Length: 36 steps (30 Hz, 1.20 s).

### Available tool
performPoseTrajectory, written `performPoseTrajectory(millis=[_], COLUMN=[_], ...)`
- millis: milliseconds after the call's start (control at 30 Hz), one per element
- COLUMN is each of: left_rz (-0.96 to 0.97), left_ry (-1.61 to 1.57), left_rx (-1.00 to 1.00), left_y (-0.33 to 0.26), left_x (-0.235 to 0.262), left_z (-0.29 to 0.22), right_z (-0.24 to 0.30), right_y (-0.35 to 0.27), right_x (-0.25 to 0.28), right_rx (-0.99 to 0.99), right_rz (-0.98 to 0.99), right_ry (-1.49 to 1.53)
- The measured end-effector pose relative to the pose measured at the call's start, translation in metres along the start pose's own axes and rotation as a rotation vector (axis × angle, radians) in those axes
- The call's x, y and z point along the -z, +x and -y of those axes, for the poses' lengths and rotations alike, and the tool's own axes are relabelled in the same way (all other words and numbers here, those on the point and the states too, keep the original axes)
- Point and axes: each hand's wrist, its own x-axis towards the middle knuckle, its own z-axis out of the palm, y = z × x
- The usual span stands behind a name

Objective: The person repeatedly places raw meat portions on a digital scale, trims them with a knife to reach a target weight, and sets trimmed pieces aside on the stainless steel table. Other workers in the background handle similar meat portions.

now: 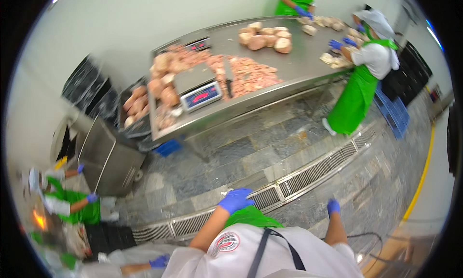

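My left hand (236, 200), in a blue glove, is held in front of my green apron (251, 217). Its fingers point right and look apart. A small white patch (224, 193) shows at the hand's far edge; I cannot tell whether the hand touches it. Out to the side hangs my right hand (333, 207), gloved in blue too, above the grey floor. How its fingers lie is hidden. Both hands are well away from the steel table (251, 92) ahead. On that table are pale pink meat pieces (251, 71), a scale (201, 95) and a knife (229, 87).
Rounded meat chunks (265, 37) lie farther back. One co-worker (367, 70) handles meat at right, another (296, 2) at the far side. Left, a person (67, 200) stands by a steel cart (110, 155). A floor drain grate (316, 172) crosses before me; a blue pallet (393, 111) is right.
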Motion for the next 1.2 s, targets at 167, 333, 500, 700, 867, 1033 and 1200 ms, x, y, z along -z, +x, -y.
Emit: performPoseTrajectory(millis=[167,333,500,700,867,1033,1200], left_rz=[0.013,0.099,0.052,-0.073,0.018,0.004,-0.153], left_ry=[0.086,0.183,0.096,0.220,0.063,-0.068,-0.095], left_rx=[0.271,0.292,0.192,0.000,-0.051,-0.048,0.044], left_y=[0.016,0.048,0.106,0.205,0.275,0.333,0.380], left_x=[0.088,0.125,0.194,0.285,0.331,0.353,0.375], left_z=[0.049,0.134,0.156,0.159,0.123,0.090,0.067], right_z=[0.275,0.433,0.421,0.365,0.405,0.488,0.552], right_y=[0.102,0.089,0.113,0.170,0.185,0.272,0.424], right_x=[0.128,0.130,0.056,0.082,0.150,0.304,0.438], right_rx=[0.237,0.588,0.533,0.152,-0.333,0.039,0.472], right_rz=[-0.133,0.342,0.572,0.222,-0.315,-0.607,-0.575], right_ry=[0.779,0.549,0.156,0.302,1.003,1.036,1.050])
